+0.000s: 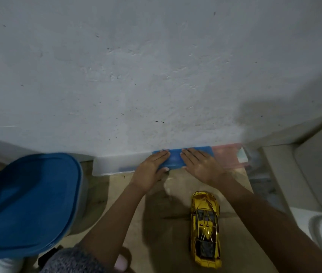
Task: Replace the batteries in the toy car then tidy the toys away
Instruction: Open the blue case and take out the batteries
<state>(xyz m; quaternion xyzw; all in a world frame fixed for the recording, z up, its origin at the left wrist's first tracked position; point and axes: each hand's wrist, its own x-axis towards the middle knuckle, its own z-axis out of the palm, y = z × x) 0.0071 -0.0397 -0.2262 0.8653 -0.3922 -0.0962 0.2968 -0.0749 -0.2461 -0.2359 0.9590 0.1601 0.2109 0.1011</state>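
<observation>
A shiny gold toy car (205,229) stands on the brown floor in front of me, nose pointing away. Beyond it, a translucent storage box (114,165) sits against the wall, with a blue part (174,159) on top at its middle. My left hand (152,170) lies on the blue part's left end, fingers straight on top and thumb at its front edge. On the blue part's right end rests my right hand (201,166), flat with straight fingers. The box's contents are blurred.
A large blue-lidded bin (28,203) stands at the left. The rough white wall (156,66) fills the upper view. A beige step and white object (317,174) are at the right. A pinkish section (227,156) of the box shows right of my hands.
</observation>
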